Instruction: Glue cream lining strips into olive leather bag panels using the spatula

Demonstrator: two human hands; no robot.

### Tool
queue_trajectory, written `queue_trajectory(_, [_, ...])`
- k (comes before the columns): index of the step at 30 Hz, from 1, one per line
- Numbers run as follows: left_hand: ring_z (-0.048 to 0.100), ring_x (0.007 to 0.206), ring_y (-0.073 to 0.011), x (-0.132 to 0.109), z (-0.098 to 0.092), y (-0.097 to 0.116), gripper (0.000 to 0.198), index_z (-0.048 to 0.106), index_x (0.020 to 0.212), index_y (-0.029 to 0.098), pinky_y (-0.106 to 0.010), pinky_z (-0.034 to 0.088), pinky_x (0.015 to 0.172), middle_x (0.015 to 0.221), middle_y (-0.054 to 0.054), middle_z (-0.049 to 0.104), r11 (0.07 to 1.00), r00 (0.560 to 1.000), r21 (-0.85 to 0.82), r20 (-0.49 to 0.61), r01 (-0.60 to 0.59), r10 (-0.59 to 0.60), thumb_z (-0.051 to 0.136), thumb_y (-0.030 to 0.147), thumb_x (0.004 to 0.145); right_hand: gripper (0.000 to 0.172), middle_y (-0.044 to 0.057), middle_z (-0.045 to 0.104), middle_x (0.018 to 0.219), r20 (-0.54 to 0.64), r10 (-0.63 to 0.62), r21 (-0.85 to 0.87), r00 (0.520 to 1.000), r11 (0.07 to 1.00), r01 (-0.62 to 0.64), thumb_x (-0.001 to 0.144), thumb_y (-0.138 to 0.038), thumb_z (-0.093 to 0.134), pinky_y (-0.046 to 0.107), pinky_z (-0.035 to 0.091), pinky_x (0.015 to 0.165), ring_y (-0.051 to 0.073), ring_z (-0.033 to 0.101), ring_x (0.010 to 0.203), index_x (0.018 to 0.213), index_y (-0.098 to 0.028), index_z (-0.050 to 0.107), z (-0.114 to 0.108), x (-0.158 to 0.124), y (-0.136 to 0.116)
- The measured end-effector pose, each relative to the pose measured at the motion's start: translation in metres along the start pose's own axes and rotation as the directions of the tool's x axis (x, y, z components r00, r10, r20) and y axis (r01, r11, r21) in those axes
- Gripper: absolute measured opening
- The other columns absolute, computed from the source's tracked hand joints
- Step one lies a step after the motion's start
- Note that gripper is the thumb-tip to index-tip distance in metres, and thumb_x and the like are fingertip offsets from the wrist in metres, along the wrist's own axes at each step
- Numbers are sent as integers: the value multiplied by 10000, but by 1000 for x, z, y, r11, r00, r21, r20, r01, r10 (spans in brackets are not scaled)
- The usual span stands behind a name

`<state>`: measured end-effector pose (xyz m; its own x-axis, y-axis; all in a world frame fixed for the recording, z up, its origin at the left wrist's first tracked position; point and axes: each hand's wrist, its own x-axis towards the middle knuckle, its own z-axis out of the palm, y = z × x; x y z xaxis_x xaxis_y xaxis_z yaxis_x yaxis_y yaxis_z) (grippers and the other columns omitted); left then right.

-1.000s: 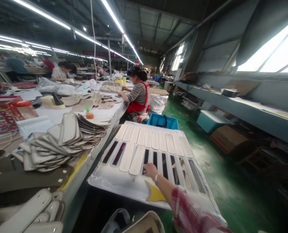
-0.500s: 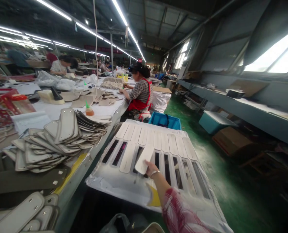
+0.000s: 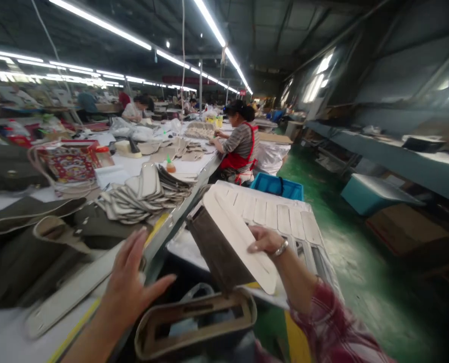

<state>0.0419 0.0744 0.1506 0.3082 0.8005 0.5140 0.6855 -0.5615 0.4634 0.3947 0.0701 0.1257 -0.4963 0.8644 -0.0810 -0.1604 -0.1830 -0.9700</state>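
Fingers of the right hand (image 3: 264, 239) grip a cream panel (image 3: 239, 247), left fingers (image 3: 133, 257) spread above an open tan bag (image 3: 194, 345).

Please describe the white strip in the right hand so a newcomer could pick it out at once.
Beside the long workbench, find the board of white strips. Before it, the right hand holds a tapered white strip; unlike the flat ones, it is raised, with a dark brown side.

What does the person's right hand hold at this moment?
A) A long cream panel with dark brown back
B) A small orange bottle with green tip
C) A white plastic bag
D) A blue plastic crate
A. The right hand grips the long cream panel, its dark brown back showing, while the left hand is open and holds nothing.
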Motion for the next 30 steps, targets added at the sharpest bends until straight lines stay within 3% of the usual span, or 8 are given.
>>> queue_trajectory(3, [470,1121,-287,10,-5,8,661,477,1211,201,-398,397,948,1193,-72,542,983,958,-182,274,-40,90,635,519,653,544,64,643,833,229,94,-232,969,972,-39,588,-311,737,305,501,667,182,602,749,1051,-78,573,50,3,-23])
queue_trajectory(5, [542,1005,-258,14,-4,11,498,594,1051,178,-353,434,883,1022,-55,635,975,926,-222,365,-13,95,603,504,675,558,63,625,890,118,-42,-435,992,896,90,679,-414,661,301,484,686,170,582,777,1125,-103,538,69,-2,-32])
queue_trajectory(8, [593,797,-212,5,-12,19,391,653,884,158,-291,460,732,795,-36,665,994,956,-110,292,25,8,584,491,691,629,99,582,1027,-95,-266,-750,959,653,107,787,-530,495,329,459,730,183,562,831,1274,-140,413,90,-26,-33])
queue_trajectory(12, [558,597,-153,-18,-24,34,342,666,758,187,-239,389,570,622,-4,617,991,955,134,295,1,-41,528,500,745,1029,171,395,1298,-150,-291,-947,945,317,-52,629,-617,619,418,414,839,295,492,1044,1413,-185,112,123,-53,-12])
queue_trajectory(15, [562,635,-151,-28,-24,41,358,642,730,189,-234,367,577,649,-12,607,970,960,232,280,-75,7,478,501,790,1154,186,345,1316,-195,-326,-971,925,200,-134,571,-628,648,429,405,844,321,472,1062,1419,-177,9,143,-50,9])
queue_trajectory(21, [584,768,-196,-45,-15,35,339,603,815,177,-271,395,636,838,-55,611,933,955,316,286,-172,79,452,481,824,1029,155,456,1144,-192,-377,-977,906,158,-142,658,-448,624,400,381,847,289,487,993,1417,-137,1,140,-36,28])
queue_trajectory(27, [561,851,-212,-69,1,8,155,637,829,193,-315,418,773,858,-59,622,971,814,98,567,-218,126,522,288,788,936,133,481,1063,-125,-243,-986,962,-80,-148,659,-409,611,374,372,801,257,487,897,1411,-138,123,127,-46,43])
queue_trajectory(30, [551,878,-215,-78,2,-4,147,643,807,195,-329,415,805,867,-56,629,995,859,29,506,-99,71,534,286,770,913,135,472,1086,-53,-234,-976,971,-195,-101,671,-419,617,376,351,813,265,464,934,1408,-148,150,125,-48,53])
